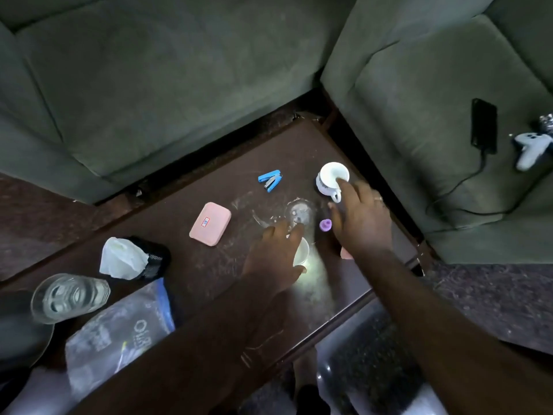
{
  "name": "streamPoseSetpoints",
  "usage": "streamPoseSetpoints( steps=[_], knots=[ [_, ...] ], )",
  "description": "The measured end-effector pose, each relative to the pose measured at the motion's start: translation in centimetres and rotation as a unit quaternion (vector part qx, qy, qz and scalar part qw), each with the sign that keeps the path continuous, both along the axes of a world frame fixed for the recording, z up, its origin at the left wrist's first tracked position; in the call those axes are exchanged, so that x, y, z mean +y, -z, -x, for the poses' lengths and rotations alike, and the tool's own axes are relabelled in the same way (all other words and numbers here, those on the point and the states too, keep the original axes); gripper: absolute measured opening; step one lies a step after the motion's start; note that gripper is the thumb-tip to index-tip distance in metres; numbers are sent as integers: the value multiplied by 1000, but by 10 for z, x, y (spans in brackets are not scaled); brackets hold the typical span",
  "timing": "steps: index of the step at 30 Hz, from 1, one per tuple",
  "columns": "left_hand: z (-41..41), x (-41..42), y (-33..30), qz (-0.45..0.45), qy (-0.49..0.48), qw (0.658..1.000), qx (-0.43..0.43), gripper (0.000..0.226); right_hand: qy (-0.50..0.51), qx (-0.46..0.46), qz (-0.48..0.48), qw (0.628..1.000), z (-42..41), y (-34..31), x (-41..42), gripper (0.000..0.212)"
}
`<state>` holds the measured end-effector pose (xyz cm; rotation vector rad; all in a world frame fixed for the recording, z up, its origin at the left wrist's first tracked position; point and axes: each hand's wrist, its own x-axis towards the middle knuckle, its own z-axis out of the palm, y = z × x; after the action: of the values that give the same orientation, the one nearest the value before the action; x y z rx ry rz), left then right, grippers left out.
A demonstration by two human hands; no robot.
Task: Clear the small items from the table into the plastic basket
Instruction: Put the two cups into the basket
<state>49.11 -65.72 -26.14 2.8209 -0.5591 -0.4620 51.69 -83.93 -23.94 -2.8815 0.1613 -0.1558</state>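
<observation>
My left hand is on the dark table, its fingers and thumb closed around a small white cup. My right hand reaches to a white mug: the index finger lies over the rim and the thumb is against the handle. A small purple piece lies just left of that hand, and something pink peeks out under its wrist. A blue stapler, a pink case and a clear glass dish lie on the table. The plastic basket stands below the near right table edge.
At the table's left are a black object with white tissue, a drinking glass and a zip bag. Green sofas surround the table's far sides. A phone on a cable and a game controller lie on the right sofa.
</observation>
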Motion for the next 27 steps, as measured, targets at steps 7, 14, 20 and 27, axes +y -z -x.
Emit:
streamPoseSetpoints(
  steps=[7, 14, 20, 27],
  knots=[
    [-10, -11, -7, -57, 22, 997, 43, 67, -10, 235, -26, 972, -97, 4, -22, 88],
    [-9, 1, -29, -60, 4, 995, 80, 61, -35, 241, -79, 967, -103, -6, -22, 52],
    [12, 46, -76, -57, -56, 994, 81, 57, -43, 215, -51, 974, -60, -75, 18, 49],
    [79, 123, -170, -26, -211, 974, 71, 60, -144, 209, -83, 964, 23, -171, 121, 60]
  ],
)
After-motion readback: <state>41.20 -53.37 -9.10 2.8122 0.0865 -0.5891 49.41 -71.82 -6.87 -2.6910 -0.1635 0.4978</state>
